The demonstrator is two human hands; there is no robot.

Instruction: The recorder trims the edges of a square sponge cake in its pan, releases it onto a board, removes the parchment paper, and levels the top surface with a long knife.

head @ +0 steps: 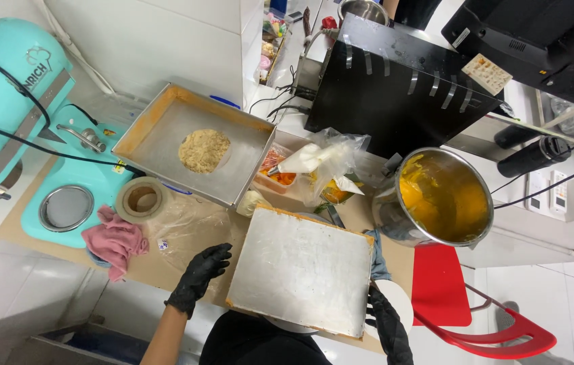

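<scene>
A square metal tray [300,270] lies upside down on the counter in front of me, with orange batter stains along its edges. My left hand [199,274], in a black glove, hovers flat beside the tray's left edge with fingers spread. My right hand [387,323], also gloved in black, grips the tray's lower right corner. Farther back, a second square tray [158,128] sits tilted and holds a round crumbly cake layer [204,150].
A turquoise stand mixer [10,101] stands at the left, with a pink cloth [114,243] and a tape roll [141,199] beside it. A steel bowl [442,196] of orange batter is at the right, a piping bag [314,159] behind the tray, a black appliance [402,81] beyond. A red chair [463,304] stands below right.
</scene>
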